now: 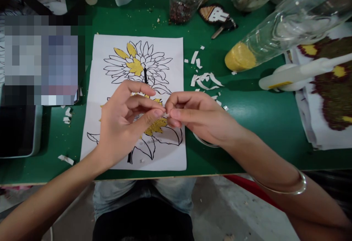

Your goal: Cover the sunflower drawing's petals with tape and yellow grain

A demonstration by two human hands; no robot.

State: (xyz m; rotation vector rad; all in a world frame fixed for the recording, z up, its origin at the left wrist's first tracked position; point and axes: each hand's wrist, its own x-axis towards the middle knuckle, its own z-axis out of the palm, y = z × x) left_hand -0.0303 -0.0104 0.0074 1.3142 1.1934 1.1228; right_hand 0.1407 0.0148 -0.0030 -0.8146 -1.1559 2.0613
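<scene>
Both hands meet above the lower part of a white sheet [93, 87] printed with flower outlines, some petals covered in yellow grains. A small white scrap [165, 115] sits between the fingertips; what it is made of I cannot make out. My left hand [121, 120] pinches it from one side with thumb and a finger, the index finger raised apart. From the other side my right hand [198, 114], thumb against curled fingers, grips the same scrap. The hands hide much of the lower flower [156, 125] and a round rim [205, 142] under the right wrist.
White paper strips [205, 80] litter the green table [244, 105] right of the sheet. A clear bottle with yellow grains [240, 57], a white glue bottle [286, 78], keys [218, 21] and a bottle with dark grains [180, 12] lie around. A dark-screened device [19, 127] is at left.
</scene>
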